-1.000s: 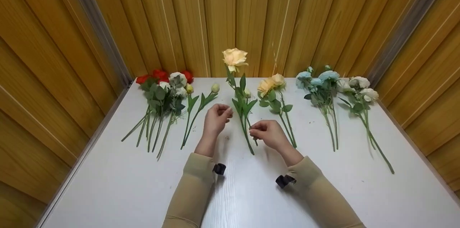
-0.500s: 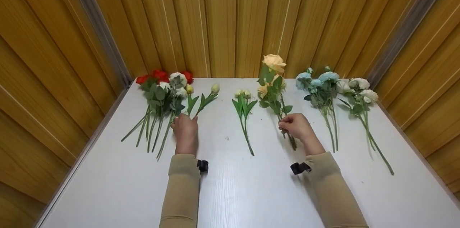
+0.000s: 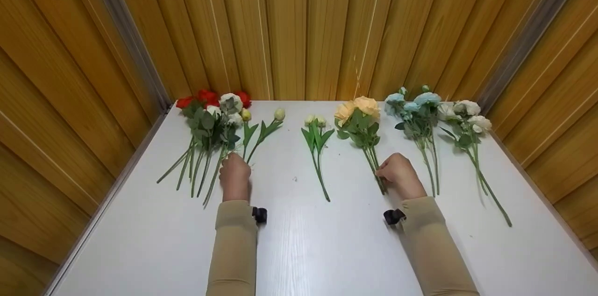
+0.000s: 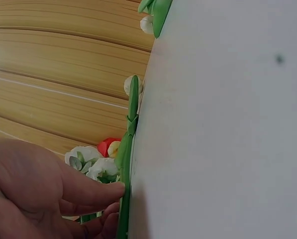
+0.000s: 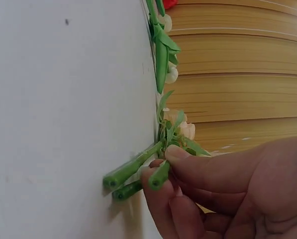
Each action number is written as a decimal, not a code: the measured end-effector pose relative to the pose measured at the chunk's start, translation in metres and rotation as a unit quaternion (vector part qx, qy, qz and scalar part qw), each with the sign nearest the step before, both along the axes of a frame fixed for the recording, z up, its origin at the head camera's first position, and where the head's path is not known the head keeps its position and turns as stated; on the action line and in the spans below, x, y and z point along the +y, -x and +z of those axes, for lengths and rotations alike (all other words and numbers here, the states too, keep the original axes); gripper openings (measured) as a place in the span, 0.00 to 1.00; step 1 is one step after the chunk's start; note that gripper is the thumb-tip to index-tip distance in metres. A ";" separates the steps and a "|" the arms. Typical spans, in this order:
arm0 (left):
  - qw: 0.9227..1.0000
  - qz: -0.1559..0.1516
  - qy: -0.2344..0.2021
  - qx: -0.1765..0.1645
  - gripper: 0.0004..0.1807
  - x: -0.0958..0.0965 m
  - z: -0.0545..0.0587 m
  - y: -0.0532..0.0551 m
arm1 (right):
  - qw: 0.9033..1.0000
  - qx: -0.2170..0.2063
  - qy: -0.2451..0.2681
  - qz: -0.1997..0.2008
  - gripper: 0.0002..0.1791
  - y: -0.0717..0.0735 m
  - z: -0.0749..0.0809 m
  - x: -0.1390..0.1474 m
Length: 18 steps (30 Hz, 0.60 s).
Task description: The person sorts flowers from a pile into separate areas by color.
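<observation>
In the head view my right hand (image 3: 401, 174) pinches the stem of a peach rose (image 3: 366, 107) between thumb and fingers. That rose lies beside another peach rose (image 3: 345, 112), their stems close together. The right wrist view shows the held stem's cut end (image 5: 159, 178) between thumb and finger, with other stem ends (image 5: 113, 180) next to it. On the left, my left hand (image 3: 235, 173) is low over the lower stems of two tulips, one pale (image 3: 279, 114) and one yellow (image 3: 246, 115). Its thumb and curled fingers pinch a green tulip stem (image 4: 124, 199) in the left wrist view.
Red flowers (image 3: 208, 97) and white flowers (image 3: 231, 101) lie at left. A pair of pale tulips (image 3: 315, 121) is in the middle. Blue flowers (image 3: 427, 98) and white flowers (image 3: 468, 107) lie at right on the white table (image 3: 299, 240). Wood-patterned walls (image 3: 285, 30) surround it.
My right hand has carried the peach rose right from the middle and lowered it beside the other peach rose. My left hand has moved left and down to the tulip stems.
</observation>
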<state>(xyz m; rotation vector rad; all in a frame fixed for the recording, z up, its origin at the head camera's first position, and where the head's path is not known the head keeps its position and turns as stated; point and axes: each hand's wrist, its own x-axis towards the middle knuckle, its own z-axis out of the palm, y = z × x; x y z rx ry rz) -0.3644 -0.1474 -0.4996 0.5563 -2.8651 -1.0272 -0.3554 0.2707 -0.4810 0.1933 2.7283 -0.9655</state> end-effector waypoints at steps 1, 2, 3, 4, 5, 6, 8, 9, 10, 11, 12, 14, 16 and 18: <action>1.000 -0.002 0.001 -0.001 0.18 -0.001 0.000 0.000 | 1.000 0.000 -0.001 0.001 0.09 0.000 -0.001 0.000; 1.000 -0.003 0.001 -0.001 0.18 -0.001 0.000 0.000 | 1.000 -0.003 0.003 -0.004 0.09 -0.001 -0.002 0.000; 1.000 -0.003 0.003 0.001 0.17 -0.001 0.000 -0.001 | 1.000 -0.004 0.005 -0.008 0.08 -0.001 -0.002 0.000; 1.000 -0.003 0.004 0.004 0.17 -0.001 0.000 -0.001 | 1.000 -0.007 0.009 -0.014 0.07 0.000 -0.003 0.000; 1.000 -0.002 0.006 0.006 0.16 -0.001 0.000 -0.001 | 1.000 -0.011 0.009 -0.016 0.08 0.000 -0.003 0.000; 1.000 -0.002 0.007 0.008 0.16 -0.001 0.000 -0.002 | 1.000 -0.016 0.006 -0.017 0.09 0.001 -0.003 -0.001; 1.000 0.001 0.007 0.011 0.14 -0.001 -0.001 -0.003 | 0.999 -0.029 -0.006 -0.022 0.11 0.002 -0.004 -0.001; 1.000 0.001 0.007 0.011 0.14 -0.001 0.000 -0.003 | 0.999 -0.034 -0.016 -0.020 0.12 0.003 -0.005 -0.002; 1.000 0.000 0.005 0.008 0.13 0.000 0.000 -0.003 | 0.999 -0.039 -0.025 -0.018 0.13 0.004 -0.005 -0.002; 1.000 0.000 0.004 0.003 0.13 0.000 0.001 -0.003 | 0.998 -0.041 -0.035 -0.015 0.13 0.004 -0.005 -0.002; 1.000 -0.001 0.003 0.000 0.12 0.001 0.001 -0.003 | 0.998 -0.043 -0.041 -0.013 0.14 0.004 -0.006 -0.002; 1.000 -0.002 0.004 -0.011 0.12 0.001 0.002 -0.003 | 0.998 -0.044 -0.048 -0.007 0.15 0.005 -0.006 -0.002; 1.000 -0.001 0.004 -0.024 0.12 0.001 0.002 -0.003 | 0.998 -0.045 -0.048 -0.005 0.15 0.004 -0.006 -0.002; 0.999 0.001 0.006 -0.032 0.13 0.002 0.003 -0.002 | 0.998 -0.044 -0.048 -0.002 0.16 0.004 -0.005 -0.002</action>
